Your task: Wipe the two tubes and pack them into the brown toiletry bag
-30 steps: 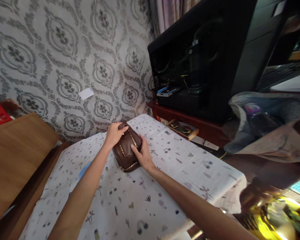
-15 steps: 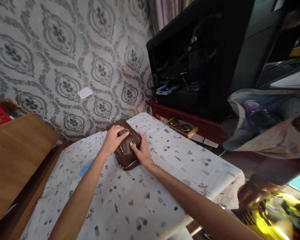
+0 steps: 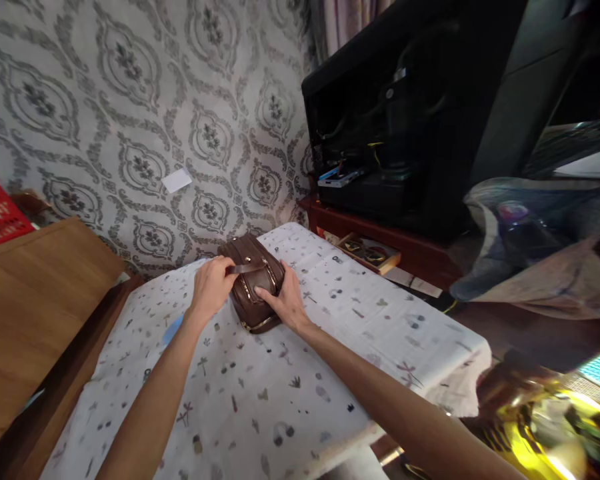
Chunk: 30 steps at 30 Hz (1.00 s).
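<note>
A small brown leather bag (image 3: pixel 247 293) with gold-coloured zips lies on the white patterned cloth (image 3: pixel 260 413). My left hand (image 3: pixel 211 287) pinches the end of a brown strap (image 3: pixel 247 268), which stretches across the top of the bag. A round metal stud shows on the bag beside the strap. My right hand (image 3: pixel 287 300) grips the bag's right side, its thumb on the front pocket and its fingers behind the edge. What the bag holds is hidden.
A light-blue round thing (image 3: pixel 173 330) lies partly behind my left forearm. On the right are a dark glass-fronted case (image 3: pixel 380 133), a small wooden tray (image 3: pixel 383 261) and a plastic bag (image 3: pixel 535 253). A wooden panel (image 3: pixel 55 287) borders the left side.
My left hand has moved left off the bag's top and now pulls the strap's end out from it. The stud has come into sight. My right hand keeps its grip.
</note>
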Available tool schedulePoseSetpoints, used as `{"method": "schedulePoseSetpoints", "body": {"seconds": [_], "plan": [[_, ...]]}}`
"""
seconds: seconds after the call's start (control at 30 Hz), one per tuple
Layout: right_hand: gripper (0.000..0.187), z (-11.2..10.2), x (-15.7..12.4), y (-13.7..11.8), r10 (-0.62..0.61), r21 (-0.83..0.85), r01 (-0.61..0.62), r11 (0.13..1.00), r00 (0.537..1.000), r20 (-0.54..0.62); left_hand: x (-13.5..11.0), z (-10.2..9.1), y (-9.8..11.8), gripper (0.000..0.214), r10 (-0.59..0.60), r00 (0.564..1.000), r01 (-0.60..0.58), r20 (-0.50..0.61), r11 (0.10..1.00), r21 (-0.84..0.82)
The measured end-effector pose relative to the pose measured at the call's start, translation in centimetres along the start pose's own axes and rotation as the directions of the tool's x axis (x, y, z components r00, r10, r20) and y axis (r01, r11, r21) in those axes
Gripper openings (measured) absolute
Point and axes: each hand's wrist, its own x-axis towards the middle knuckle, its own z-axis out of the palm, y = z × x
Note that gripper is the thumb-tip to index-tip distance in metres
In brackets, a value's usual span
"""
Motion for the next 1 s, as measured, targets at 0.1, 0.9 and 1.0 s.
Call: {"method": "schedulePoseSetpoints", "body": {"seconds": [0.1, 0.9, 1.0], "plan": [[0.095, 0.0, -0.1, -0.1, -0.012, 0.005, 0.013, 1.0, 1.0, -0.013, -1.1, -0.2, 0.7, 0.016, 0.021, 1.0, -0.021, 0.024, 0.999, 0.033], [0.095, -1.0, 0.3, -0.2, -0.104, 0.013, 0.103, 0.995, 0.994, 0.043, -0.1, 0.8, 2.7, 0.032, 0.081, 0.997, -0.065, 0.012, 0.871, -0.487], [0.063, -1.4, 0.9, -0.6, -0.18, -0.002, 0.18, 0.984, 0.983, -0.023, -0.7, 2.4, 2.2, 0.025, 0.04, 0.99, -0.102, -0.138, 0.872, -0.479]]}}
